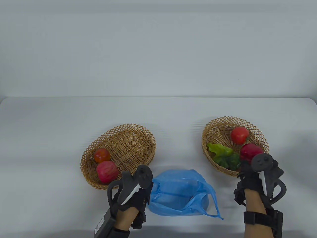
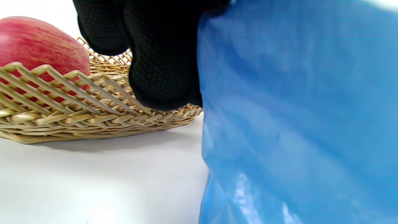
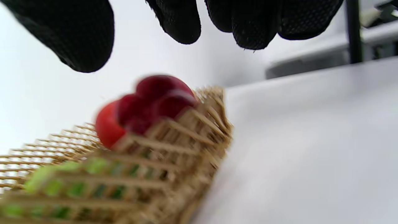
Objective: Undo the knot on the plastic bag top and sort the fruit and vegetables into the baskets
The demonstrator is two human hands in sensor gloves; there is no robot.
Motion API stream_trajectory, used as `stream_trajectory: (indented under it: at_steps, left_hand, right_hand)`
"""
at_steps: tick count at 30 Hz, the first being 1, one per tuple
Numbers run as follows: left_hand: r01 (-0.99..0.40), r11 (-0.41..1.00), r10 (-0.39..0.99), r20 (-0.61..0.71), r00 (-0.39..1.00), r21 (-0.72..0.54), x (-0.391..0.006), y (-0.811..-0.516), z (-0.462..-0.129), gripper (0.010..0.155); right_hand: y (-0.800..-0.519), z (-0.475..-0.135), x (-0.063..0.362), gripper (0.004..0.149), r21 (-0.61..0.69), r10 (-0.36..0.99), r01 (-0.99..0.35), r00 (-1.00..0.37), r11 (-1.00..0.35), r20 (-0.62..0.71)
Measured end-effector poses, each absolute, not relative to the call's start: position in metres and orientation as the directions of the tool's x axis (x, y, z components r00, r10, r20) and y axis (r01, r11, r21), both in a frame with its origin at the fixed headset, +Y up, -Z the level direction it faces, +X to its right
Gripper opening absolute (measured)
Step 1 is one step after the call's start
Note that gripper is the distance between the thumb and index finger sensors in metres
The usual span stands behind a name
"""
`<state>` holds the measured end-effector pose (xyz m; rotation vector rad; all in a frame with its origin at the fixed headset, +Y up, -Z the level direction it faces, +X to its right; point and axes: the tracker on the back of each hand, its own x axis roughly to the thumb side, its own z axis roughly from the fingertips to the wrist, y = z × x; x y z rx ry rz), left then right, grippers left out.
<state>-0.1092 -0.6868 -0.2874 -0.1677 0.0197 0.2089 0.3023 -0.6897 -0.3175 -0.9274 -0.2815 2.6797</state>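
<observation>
Currently: blue plastic bag (image 1: 180, 195) slack at bench front edge, left hand (image 1: 133, 188) touching it, grip indeterminate; right hand (image 1: 257, 178) open over right basket (image 1: 210, 131). Risk: overlooked produce inside.

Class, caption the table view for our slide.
Opened blue bag lies between two baskets of sorted produce, gloved hands beside it.

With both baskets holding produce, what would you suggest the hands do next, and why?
Probably lift the blue bag with the left hand, which touches its edge, to check for leftovers: it lies slack and open, and the right hand hangs open, holding nothing.
</observation>
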Motion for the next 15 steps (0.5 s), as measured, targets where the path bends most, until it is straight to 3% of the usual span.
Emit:
stream_trajectory:
  at_steps: [2, 5, 7, 10, 15]
  left_hand:
    - [-0.209, 0.964, 0.205, -0.038, 0.978, -0.162, -0.109, -0.687, -0.287, 0.043]
    - [-0.22, 0.965, 0.216, -0.04, 0.976, -0.146, -0.11, -0.684, -0.287, 0.043]
    - [-0.226, 0.964, 0.223, -0.04, 0.974, -0.138, -0.11, -0.683, -0.286, 0.043]
    - [-0.237, 0.963, 0.234, -0.041, 0.971, -0.129, -0.111, -0.681, -0.285, 0.043]
    - [-0.243, 0.963, 0.24, -0.042, 0.97, -0.117, -0.112, -0.68, -0.285, 0.043]
  right_hand:
    - [-0.672, -0.315, 0.286, 0.08, -0.351, 0.355, -0.21, -0.834, -0.912, -0.423]
    - [-0.657, -0.307, 0.258, 0.074, -0.3, 0.369, -0.289, -0.893, -0.909, -0.258]
    - [-0.655, -0.303, 0.237, 0.084, -0.179, 0.343, -0.313, -0.925, -0.933, -0.166]
    - [-0.668, -0.297, 0.198, 0.103, 0.181, 0.192, -0.201, -0.979, -0.963, -0.069]
    - [-0.689, -0.294, 0.162, 0.106, 0.294, 0.035, -0.034, -0.999, -0.955, 0.001]
